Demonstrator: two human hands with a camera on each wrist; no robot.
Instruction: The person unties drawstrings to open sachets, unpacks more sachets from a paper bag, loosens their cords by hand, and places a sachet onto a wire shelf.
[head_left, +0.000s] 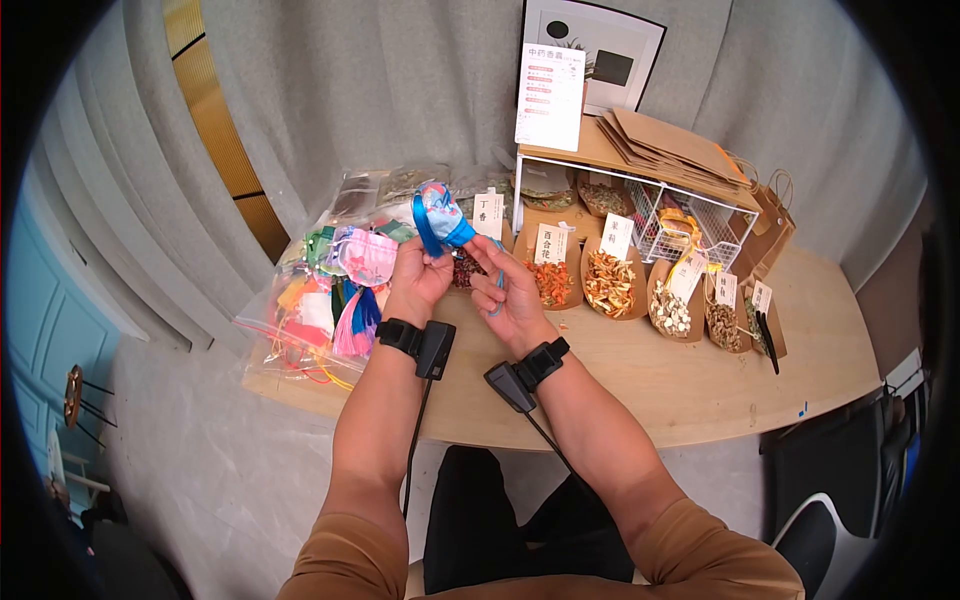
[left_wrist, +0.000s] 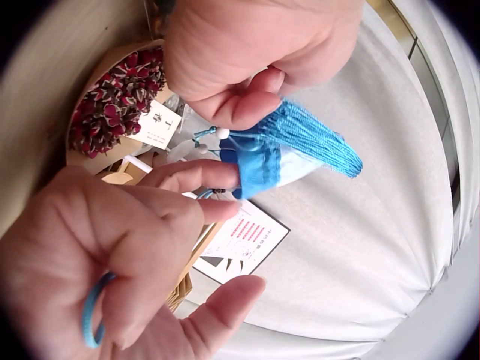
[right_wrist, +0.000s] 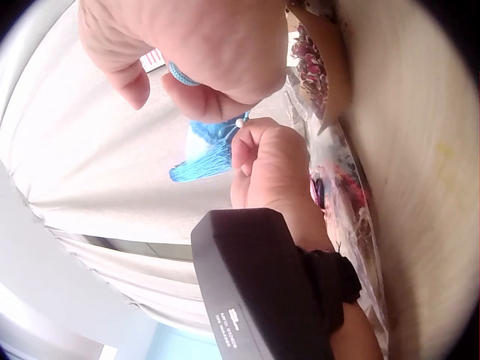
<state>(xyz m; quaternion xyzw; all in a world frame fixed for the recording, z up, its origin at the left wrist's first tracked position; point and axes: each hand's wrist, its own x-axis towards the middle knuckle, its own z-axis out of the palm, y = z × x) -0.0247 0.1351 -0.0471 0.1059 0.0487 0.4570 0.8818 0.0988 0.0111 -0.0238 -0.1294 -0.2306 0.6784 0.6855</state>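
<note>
- Your left hand (head_left: pixel 418 277) covers the lower part of the sachet (head_left: pixel 441 215); its base cannot be seen.
- The blue cord (left_wrist: pixel 91 313) vanishes inside your right hand (left_wrist: pixel 112 262); its far end is hidden.
- Writing on the white sign (head_left: pixel 550 96) is too small to read.
- Tray labels (head_left: pixel 551 243) stay illegible.

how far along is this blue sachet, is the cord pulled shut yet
Looks done: the blue sachet is picked out and raised above the table, its tassel hanging free. In hand: the left hand pinches its neck by a white bead while the right hand grips the blue cord. Left: whether the mouth is fully drawn shut cannot be told.
</note>
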